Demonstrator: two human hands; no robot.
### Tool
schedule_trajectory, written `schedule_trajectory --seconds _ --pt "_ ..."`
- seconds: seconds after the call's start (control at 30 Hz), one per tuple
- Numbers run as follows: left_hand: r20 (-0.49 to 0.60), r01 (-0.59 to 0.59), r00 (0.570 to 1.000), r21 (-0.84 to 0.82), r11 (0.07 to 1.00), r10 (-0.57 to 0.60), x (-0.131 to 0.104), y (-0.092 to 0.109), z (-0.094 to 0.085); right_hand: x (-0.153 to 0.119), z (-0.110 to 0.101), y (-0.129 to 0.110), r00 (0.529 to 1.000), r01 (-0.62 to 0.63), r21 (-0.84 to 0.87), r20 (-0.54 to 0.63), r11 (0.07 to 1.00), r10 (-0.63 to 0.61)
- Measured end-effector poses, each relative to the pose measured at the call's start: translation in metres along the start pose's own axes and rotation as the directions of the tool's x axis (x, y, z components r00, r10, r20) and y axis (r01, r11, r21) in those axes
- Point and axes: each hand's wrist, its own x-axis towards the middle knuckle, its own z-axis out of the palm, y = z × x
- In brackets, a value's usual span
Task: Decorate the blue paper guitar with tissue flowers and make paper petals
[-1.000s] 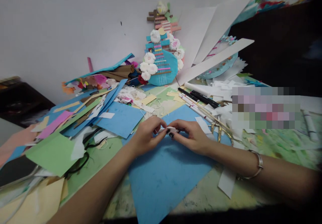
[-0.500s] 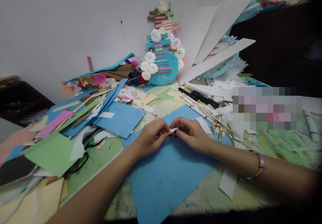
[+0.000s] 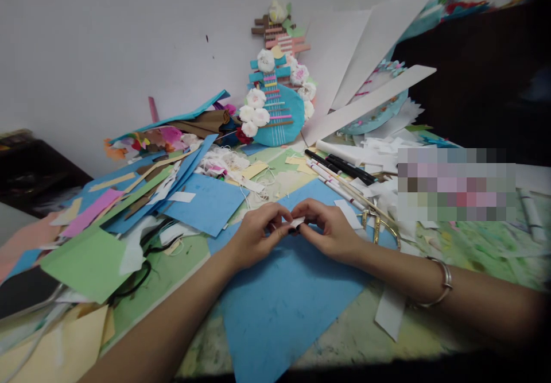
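A small white piece of paper is pinched between my two hands, over a large blue paper sheet. My left hand is closed on its left side, thumb and index finger pressed together. On the other side my right hand grips it the same way, the thumb tips nearly meeting below it. Most of the piece is covered by my fingers. Just right of my right hand lie gold-coloured scissors, partly hidden by the wrist.
Black pens and white pens lie behind my right hand. Blue card, green paper and paper strips pile up at left. A turquoise paper lute with white flowers leans on the wall. White boards slant beside it.
My fingertips have shifted slightly around the white paper, and the thumbs are closer together with their dark nails showing more. Everything else stays in place.
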Motion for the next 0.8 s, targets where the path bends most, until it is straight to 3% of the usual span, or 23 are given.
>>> schedule_trajectory --seconds 0.3,0.57,0.8 --pt "-0.004 -0.024 1.0 0.042 0.999 0.025 -0.001 -0.001 0.0 -0.003 0.0 0.001 0.999 -0.031 0.043 -0.036 0.999 0.033" --pt "-0.11 -0.172 0.973 0.241 0.955 0.203 -0.001 -0.004 0.008 -0.002 -0.001 -0.003 0.998 0.017 0.01 -0.056 1.0 -0.017" --pt "-0.111 -0.191 0.967 0.268 0.944 0.227 -0.002 -0.004 0.011 0.0 -0.003 -0.004 0.996 -0.049 0.054 -0.067 0.997 0.053"
